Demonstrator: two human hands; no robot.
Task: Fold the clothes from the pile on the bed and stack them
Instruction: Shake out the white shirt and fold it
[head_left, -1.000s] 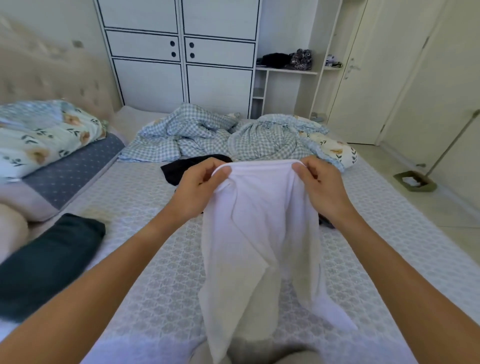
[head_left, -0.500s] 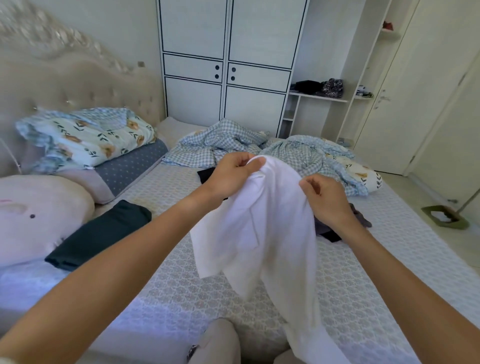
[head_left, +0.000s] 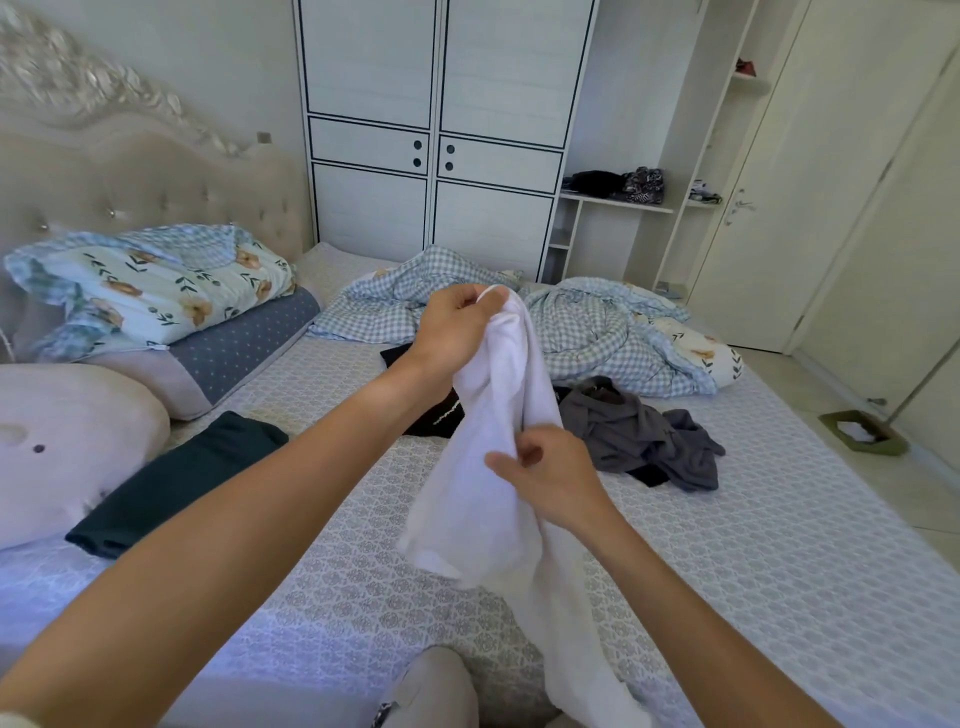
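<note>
Left hand (head_left: 457, 332) is up high over the bed (head_left: 779, 571), fingers curled and pinching the top edge of the white garment (head_left: 493, 467). Right hand (head_left: 550, 478) is lower, on the right side of that garment, thumb and curled fingers gripping a fold around mid-length. The white garment hangs bunched between the two hands, off the bed at the top; its lower end trails down toward the near edge of the bed, and whether that end touches the sheet I can't tell. The rest of the pile sits behind the white garment, on the bed: a crumpled grey garment (head_left: 639, 436) just right of it, with a black piece (head_left: 649, 474) peeking out under the grey one's near edge. Another black garment (head_left: 436, 415) lies flat behind the left wrist, partly hidden by the arm and the white cloth; a pale mark shows on it, unreadable. A folded dark green garment (head_left: 176, 483) lies well to the left of the white garment, flat on the bed, touching a pink pillow (head_left: 62, 447). Behind the green one: a grey dotted pillow (head_left: 244, 343) with a floral quilt (head_left: 156, 286) stacked on top, against the headboard (head_left: 156, 182). A checked blue duvet (head_left: 587, 332) is rumpled across the far side of the bed, behind the pile. A white wardrobe (head_left: 441, 130) stands past the duvet, with open shelves (head_left: 618, 208) to its right holding dark items, too small to identify. A green dustpan (head_left: 862, 439) sits on the floor right of the bed.
</note>
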